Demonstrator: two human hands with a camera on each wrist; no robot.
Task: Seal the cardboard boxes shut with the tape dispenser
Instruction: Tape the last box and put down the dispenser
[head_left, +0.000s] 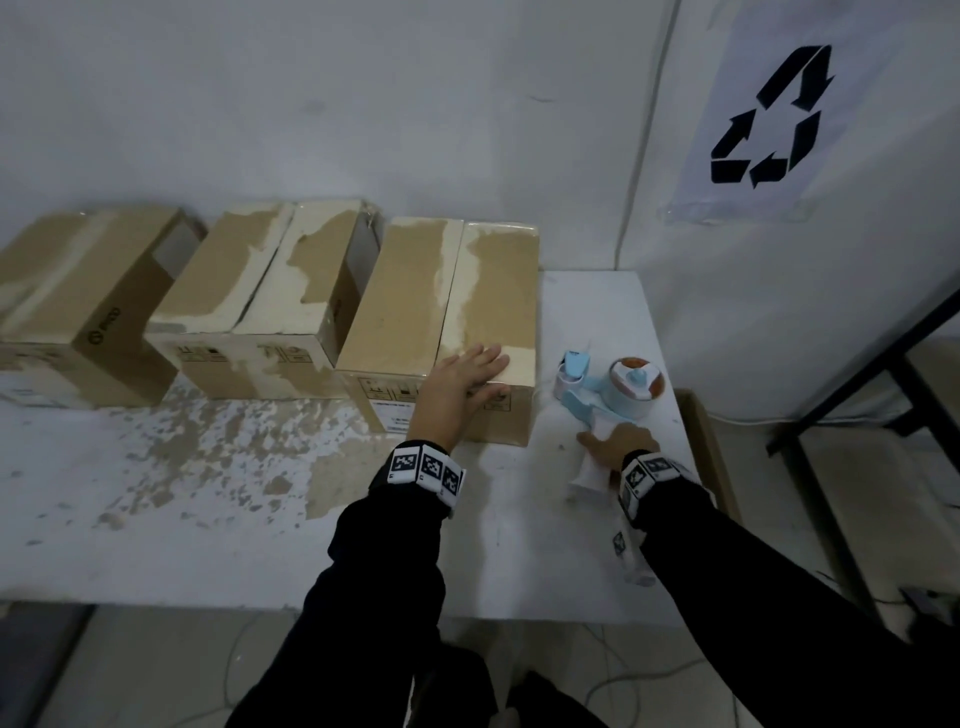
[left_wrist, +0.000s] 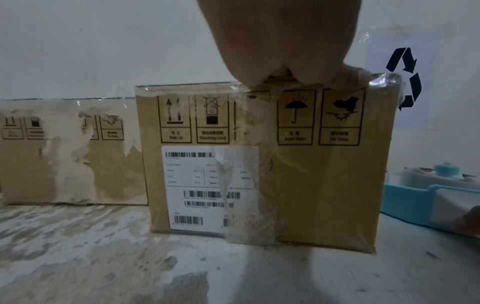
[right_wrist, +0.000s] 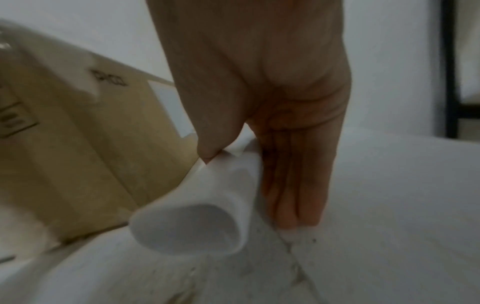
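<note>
Three cardboard boxes stand in a row on the white table (head_left: 208, 519): a left box (head_left: 78, 270), a middle box (head_left: 260, 280) and a right box (head_left: 457, 291) (left_wrist: 311, 174). My left hand (head_left: 462, 379) (left_wrist: 285, 51) lies flat, fingers straight, on the right box's top at its front edge, where clear tape shows. The blue-and-white tape dispenser (head_left: 623, 389) (left_wrist: 428, 191) lies on the table right of that box. My right hand (head_left: 621, 441) (right_wrist: 272, 82) holds its white handle (head_left: 589, 478) (right_wrist: 202, 216) between thumb and fingers (right_wrist: 298, 185), whose tips reach the tabletop.
The tabletop is worn, with brown patches on its left half. A wall with a recycling sign (head_left: 769, 114) rises behind. A flat cardboard piece (head_left: 711, 447) leans at the table's right edge, and a black metal frame (head_left: 857, 389) stands further right.
</note>
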